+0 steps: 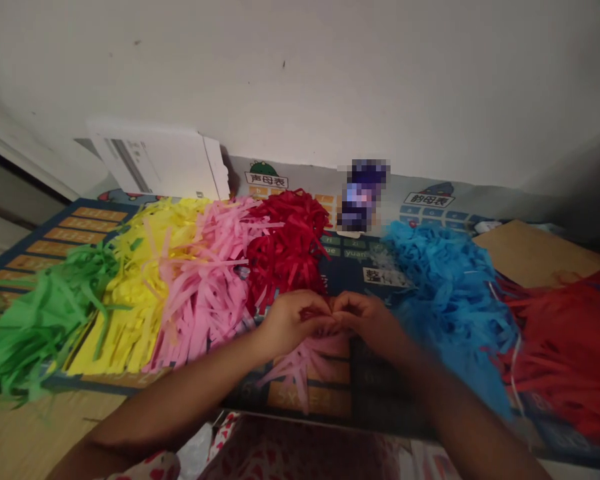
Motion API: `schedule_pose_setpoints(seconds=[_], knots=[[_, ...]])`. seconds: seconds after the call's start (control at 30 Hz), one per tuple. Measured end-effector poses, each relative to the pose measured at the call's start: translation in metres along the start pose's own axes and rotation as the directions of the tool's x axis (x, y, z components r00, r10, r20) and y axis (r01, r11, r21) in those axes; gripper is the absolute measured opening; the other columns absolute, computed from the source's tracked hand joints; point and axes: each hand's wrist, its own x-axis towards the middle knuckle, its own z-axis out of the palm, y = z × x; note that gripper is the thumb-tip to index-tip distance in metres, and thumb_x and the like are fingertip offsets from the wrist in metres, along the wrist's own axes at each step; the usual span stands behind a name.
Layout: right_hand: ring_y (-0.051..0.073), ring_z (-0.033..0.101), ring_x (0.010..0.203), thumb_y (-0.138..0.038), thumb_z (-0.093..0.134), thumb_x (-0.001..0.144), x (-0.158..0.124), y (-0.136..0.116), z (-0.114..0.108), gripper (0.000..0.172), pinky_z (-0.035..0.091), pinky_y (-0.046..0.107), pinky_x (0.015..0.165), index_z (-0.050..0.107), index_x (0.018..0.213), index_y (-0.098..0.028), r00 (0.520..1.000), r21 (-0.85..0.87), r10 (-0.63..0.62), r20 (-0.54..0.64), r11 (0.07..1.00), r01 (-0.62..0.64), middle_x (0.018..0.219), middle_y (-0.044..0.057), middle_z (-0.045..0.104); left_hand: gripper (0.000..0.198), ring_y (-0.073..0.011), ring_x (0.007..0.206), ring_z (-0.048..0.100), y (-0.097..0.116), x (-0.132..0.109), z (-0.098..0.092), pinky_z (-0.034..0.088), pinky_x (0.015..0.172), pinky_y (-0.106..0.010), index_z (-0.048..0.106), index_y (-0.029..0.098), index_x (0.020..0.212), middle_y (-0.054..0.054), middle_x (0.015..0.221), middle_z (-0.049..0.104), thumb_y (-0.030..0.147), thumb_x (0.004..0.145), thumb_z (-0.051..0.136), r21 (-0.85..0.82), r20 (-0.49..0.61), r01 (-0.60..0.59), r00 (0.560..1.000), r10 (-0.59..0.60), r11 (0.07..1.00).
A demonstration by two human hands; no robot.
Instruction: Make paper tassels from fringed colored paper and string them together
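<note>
My left hand (pixel 297 321) and my right hand (pixel 367 321) meet over the front middle of the table, thumbs and fingers pinched together at the tips. A pink paper tassel (pixel 304 367) is in their grip, its cut strips fanning out below the fingers. Its upper part is mostly hidden, though a dark reddish bit shows inside the curl of my left hand. Just behind my left hand lies a heap of dark red paper fringe (pixel 290 247). To its left is a larger pile of pink fringe (pixel 205 293).
Yellow fringe (pixel 130 313) and green fringe (pixel 45 313) lie left. Blue fringe (pixel 450 300), brighter red fringe (pixel 570 347) and brown cardboard (pixel 540 253) lie right. A phone with a blurred screen (pixel 363 193) leans near the wall, beside a white box (pixel 160 160).
</note>
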Motion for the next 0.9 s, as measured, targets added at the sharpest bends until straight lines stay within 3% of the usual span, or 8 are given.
schedule_pose_setpoints(seconds=[0.07,0.17,0.27,0.37,0.53,0.7,0.9], knots=[[0.015,0.061,0.065,-0.041,0.069,0.077,0.0,-0.001,-0.002,0.024,0.048,0.025,0.061,0.059,0.076,-0.019,0.997,0.111,0.074,0.022,0.991,-0.076,0.07,-0.001,0.064,0.011,-0.0146,0.068,0.063,0.001,0.002,-0.002,0.046,0.064,-0.022,0.07,0.016,0.074,-0.004,0.074,0.07,0.026,0.074,0.075,-0.08,-0.005,0.069,0.998,-0.069,0.994],[0.014,0.06,0.062,-0.045,0.073,0.072,0.0,-0.002,-0.007,0.03,0.048,0.024,0.059,0.059,0.076,-0.019,0.992,0.136,0.118,-0.052,0.985,-0.11,0.069,-0.001,0.064,0.017,-0.0134,0.065,0.062,-0.001,0.005,-0.002,0.046,0.062,-0.022,0.069,0.014,0.074,-0.003,0.071,0.069,0.029,0.07,0.078,-0.258,-0.012,0.161,0.985,-0.169,0.953],[0.016,0.064,0.071,-0.044,0.076,0.07,0.0,-0.001,-0.008,0.035,0.051,0.027,0.064,0.064,0.093,-0.019,0.995,0.149,0.085,-0.059,0.986,-0.075,0.086,0.002,0.069,0.025,-0.0114,0.06,0.06,-0.004,0.006,0.003,0.046,0.061,-0.022,0.069,0.013,0.073,-0.001,0.067,0.068,0.032,0.064,0.083,-0.506,0.019,0.263,0.956,-0.294,0.822],[0.018,0.064,0.081,-0.041,0.075,0.073,0.0,0.002,-0.006,0.033,0.05,0.028,0.07,0.068,0.098,-0.021,0.996,0.012,-0.024,-0.09,1.0,0.025,0.093,0.003,0.07,0.029,-0.0094,0.056,0.059,-0.006,0.006,0.009,0.045,0.058,-0.02,0.068,0.013,0.073,0.0,0.065,0.068,0.031,0.059,0.087,-0.665,0.051,0.342,0.908,-0.415,0.665],[0.019,0.065,0.081,-0.036,0.066,0.081,0.0,0.0,-0.002,0.017,0.049,0.027,0.069,0.073,0.087,-0.021,0.974,-0.213,-0.148,-0.17,0.971,0.11,0.086,0.003,0.072,0.032,-0.009,0.055,0.059,-0.004,0.005,0.013,0.046,0.057,-0.02,0.069,0.012,0.073,0.0,0.066,0.068,0.028,0.054,0.089,-0.706,0.064,0.361,0.889,-0.453,0.61],[0.018,0.066,0.086,-0.028,0.062,0.083,0.001,-0.005,-0.003,0.014,0.049,0.028,0.081,0.075,0.085,-0.023,0.966,-0.266,-0.209,-0.151,0.95,0.164,0.089,0.002,0.073,0.032,-0.0089,0.055,0.06,-0.004,0.005,0.012,0.046,0.057,-0.02,0.069,0.012,0.073,0.0,0.065,0.067,0.028,0.054,0.089,-0.718,0.073,0.369,0.883,-0.463,0.591],[0.017,0.066,0.083,-0.029,0.064,0.083,0.0,-0.002,-0.002,0.013,0.049,0.027,0.075,0.074,0.086,-0.021,0.951,-0.309,-0.259,-0.172,0.93,0.197,0.088,0.003,0.072,0.031,-0.0089,0.055,0.059,-0.005,0.005,0.013,0.045,0.057,-0.02,0.069,0.013,0.073,0.0,0.064,0.067,0.03,0.057,0.088,-0.704,0.064,0.358,0.892,-0.447,0.614]])
